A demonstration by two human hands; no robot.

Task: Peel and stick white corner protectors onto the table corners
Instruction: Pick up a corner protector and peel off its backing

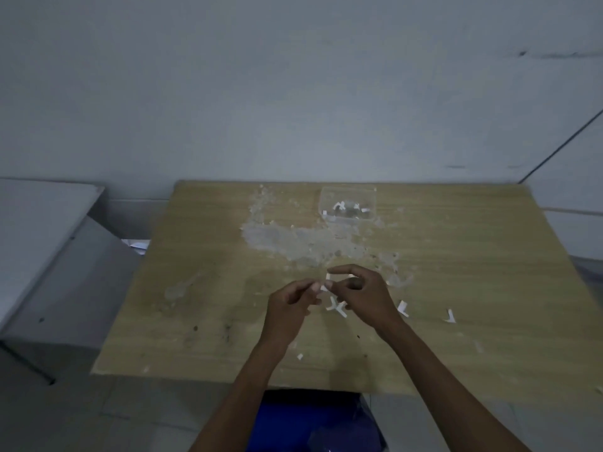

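Note:
Both my hands meet above the middle of the wooden table (pixel 208 288). My right hand (pixel 362 293) pinches a small white corner protector (pixel 328 278) between thumb and fingers. My left hand (pixel 290 308) pinches at the same piece from the left with its fingertips. Under the hands lies another white protector (pixel 337 308). Two more lie to the right, the nearer protector (pixel 403 308) and the farther protector (pixel 450 316). The view is dim and slightly blurred.
A clear plastic box (pixel 347 203) with several white pieces stands at the table's far edge. A rough grey patch (pixel 293 239) scars the tabletop. A white cabinet (pixel 42 243) stands to the left. A white scrap (pixel 299 356) lies near the front edge.

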